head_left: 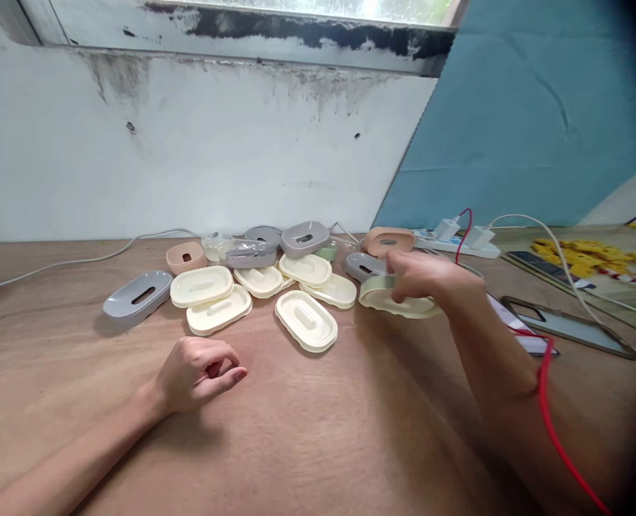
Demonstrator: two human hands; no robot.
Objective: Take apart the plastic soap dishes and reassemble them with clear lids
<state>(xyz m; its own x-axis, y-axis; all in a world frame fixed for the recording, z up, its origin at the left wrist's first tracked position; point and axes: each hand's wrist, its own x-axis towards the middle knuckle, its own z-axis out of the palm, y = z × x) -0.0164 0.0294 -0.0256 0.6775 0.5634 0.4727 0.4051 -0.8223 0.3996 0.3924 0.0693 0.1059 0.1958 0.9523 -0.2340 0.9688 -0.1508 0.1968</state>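
Observation:
A pile of oval plastic soap-dish parts lies on the wooden table (318, 430): several cream trays (306, 319), grey shells (137, 295) and peach ones (185, 256). My right hand (428, 278) is closed on a pale green and cream dish (390, 298) at the pile's right edge, holding it just above the table. Near the table's front, my left hand (200, 373) rests loosely curled with its fingers tucked in, holding nothing, a little in front of the cream trays.
A white power strip (458, 244) with plugged chargers, white cables and a red cable (551, 423) lie at the right. A phone (568, 326) lies flat beside my right forearm. Yellow pieces (586, 258) sit far right. A white wall and a blue board stand behind.

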